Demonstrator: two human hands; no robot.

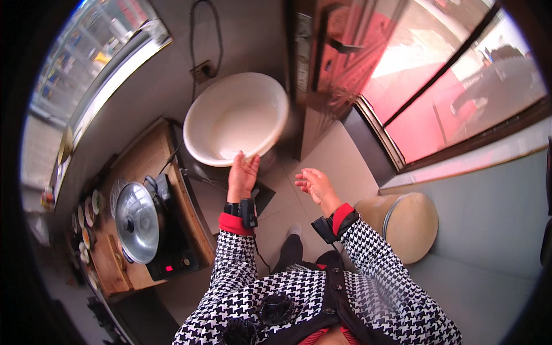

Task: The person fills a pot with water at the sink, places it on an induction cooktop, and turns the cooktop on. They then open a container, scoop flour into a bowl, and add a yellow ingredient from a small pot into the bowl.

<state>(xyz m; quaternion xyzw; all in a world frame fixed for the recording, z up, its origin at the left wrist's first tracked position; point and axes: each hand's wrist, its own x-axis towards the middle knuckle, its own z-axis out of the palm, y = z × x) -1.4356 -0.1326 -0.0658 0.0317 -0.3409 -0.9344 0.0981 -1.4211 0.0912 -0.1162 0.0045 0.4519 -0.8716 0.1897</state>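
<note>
A wide cream-white basin (237,108) stands ahead of me by the wall, its hollow inside facing me. My left hand (243,177) is at its near rim, with the fingertips overlapping the edge. Whether those fingers grip the rim or only pass in front of it is not clear. To the right, my right hand (318,189) hangs in the air above the tiled floor, fingers loosely curled and apart, holding nothing. Both wrists wear black strapped devices with cables.
On the left, a lidded pot (137,222) sits on an induction cooker (177,258) atop a wooden table (146,146). Several small bowls (89,211) line its far side. A round wooden-looking drum (412,226) stands right, near a glass door (448,99). A cord (206,26) hangs by a wall socket (202,71).
</note>
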